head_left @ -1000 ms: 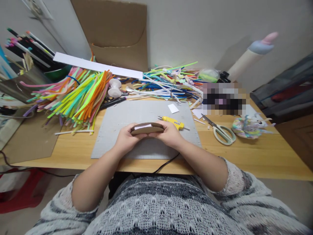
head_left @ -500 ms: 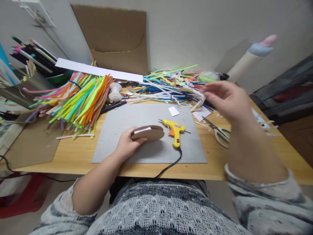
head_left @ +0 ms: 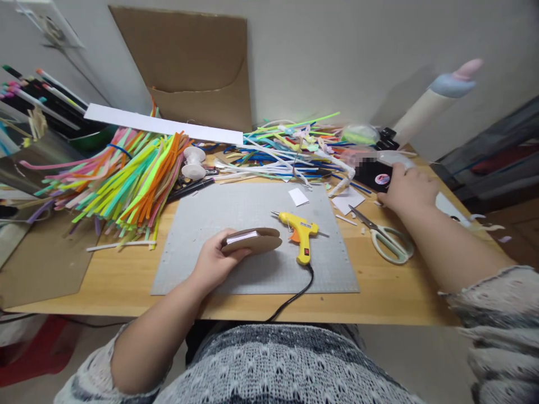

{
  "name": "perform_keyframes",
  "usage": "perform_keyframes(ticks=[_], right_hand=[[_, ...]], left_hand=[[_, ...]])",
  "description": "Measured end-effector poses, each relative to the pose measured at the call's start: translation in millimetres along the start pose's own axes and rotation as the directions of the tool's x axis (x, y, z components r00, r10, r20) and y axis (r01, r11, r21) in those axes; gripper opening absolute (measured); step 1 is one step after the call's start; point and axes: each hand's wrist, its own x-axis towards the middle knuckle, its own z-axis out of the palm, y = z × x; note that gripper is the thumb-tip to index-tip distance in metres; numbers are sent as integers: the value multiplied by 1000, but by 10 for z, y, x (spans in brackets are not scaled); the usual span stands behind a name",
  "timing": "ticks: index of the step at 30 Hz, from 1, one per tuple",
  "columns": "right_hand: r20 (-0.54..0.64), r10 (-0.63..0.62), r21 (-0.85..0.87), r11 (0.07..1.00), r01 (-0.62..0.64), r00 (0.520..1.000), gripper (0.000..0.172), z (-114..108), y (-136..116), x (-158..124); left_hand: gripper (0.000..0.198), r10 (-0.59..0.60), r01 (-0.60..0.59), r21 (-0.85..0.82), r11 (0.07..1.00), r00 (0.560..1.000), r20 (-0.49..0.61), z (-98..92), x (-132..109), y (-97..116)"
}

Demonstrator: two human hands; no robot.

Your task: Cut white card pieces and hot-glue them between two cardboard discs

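My left hand grips a cardboard wheel at its left edge: two round brown discs with a white strip between them, tilted over the grey cutting mat. Its thumb lies on the near disc. My right hand is at the right of the table, its fingers bent downward beside a black item with a round pink sticker. The fingertips are hidden, so whether it grips anything is unclear. A yellow glue gun lies on the mat, right of the wheel. Scissors lie just below my right hand.
A bundle of pipe cleaners lies at left; loose pipe cleaners heap along the wall. A white strip, a spool and paper pieces lie around. A cardboard sheet leans on the wall. The glue gun's cord crosses the table edge.
My right hand has moved right and down, from above the white pipe-cleaner piece to the black item with the sticker. My left hand still holds the cardboard wheel, nearly in place.
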Motion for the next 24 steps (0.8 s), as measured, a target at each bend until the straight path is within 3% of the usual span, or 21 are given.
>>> perform_keyframes(ticks=[7,12,16,21,24], right_hand=[[71,113,-81,991,-108,991,69,61,-132,193],[74,162,-81,984,-156,984,68,20,-211,176],[91,108,-83,991,-101,990,71,-36,-167,175],[305,-43,58,998,27,952,73,-86,93,459],[383,-82,92,994,51,920,59,-79,232,662]], left_hand=[[23,-55,55,5,998,998,3,-10,-16,16],[23,-61,61,13,998,998,8,-10,-21,29],[24,-70,69,8,998,997,14,-5,-23,34],[24,-63,64,-7,998,998,20,-4,-22,4],[24,-56,57,-11,998,998,22,-3,-20,-9]])
